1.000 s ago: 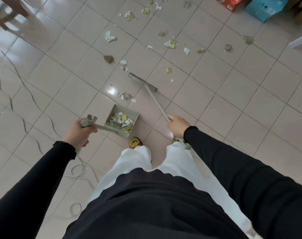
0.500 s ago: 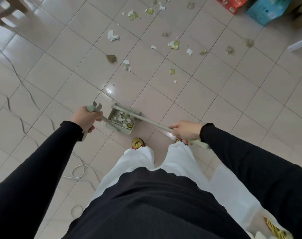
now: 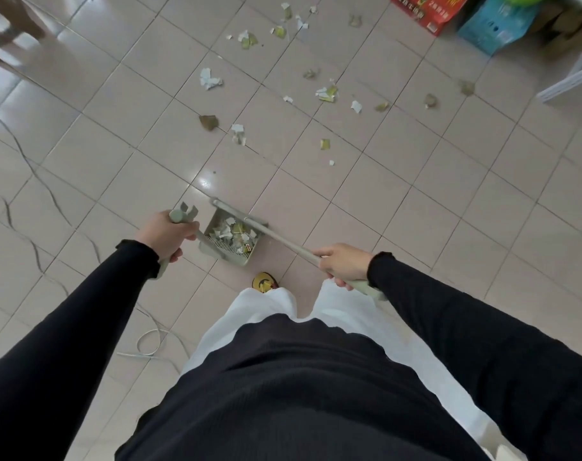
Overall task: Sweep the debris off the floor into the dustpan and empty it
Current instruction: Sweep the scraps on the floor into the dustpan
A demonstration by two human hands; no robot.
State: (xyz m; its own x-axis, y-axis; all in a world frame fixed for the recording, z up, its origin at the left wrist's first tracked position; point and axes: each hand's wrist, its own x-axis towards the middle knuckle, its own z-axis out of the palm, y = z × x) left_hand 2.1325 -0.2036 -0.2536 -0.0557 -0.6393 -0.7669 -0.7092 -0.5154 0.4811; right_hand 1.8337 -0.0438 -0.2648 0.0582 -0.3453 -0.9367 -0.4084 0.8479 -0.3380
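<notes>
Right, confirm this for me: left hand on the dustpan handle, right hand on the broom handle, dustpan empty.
One point is wrong: the dustpan is not empty. It holds a pile of paper scraps, as the head view shows. The left hand does grip its handle, and the right hand grips the broom handle.

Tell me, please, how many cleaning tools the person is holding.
2: the dustpan, held by its handle in the left hand, and the broom, gripped by the right hand.
</notes>
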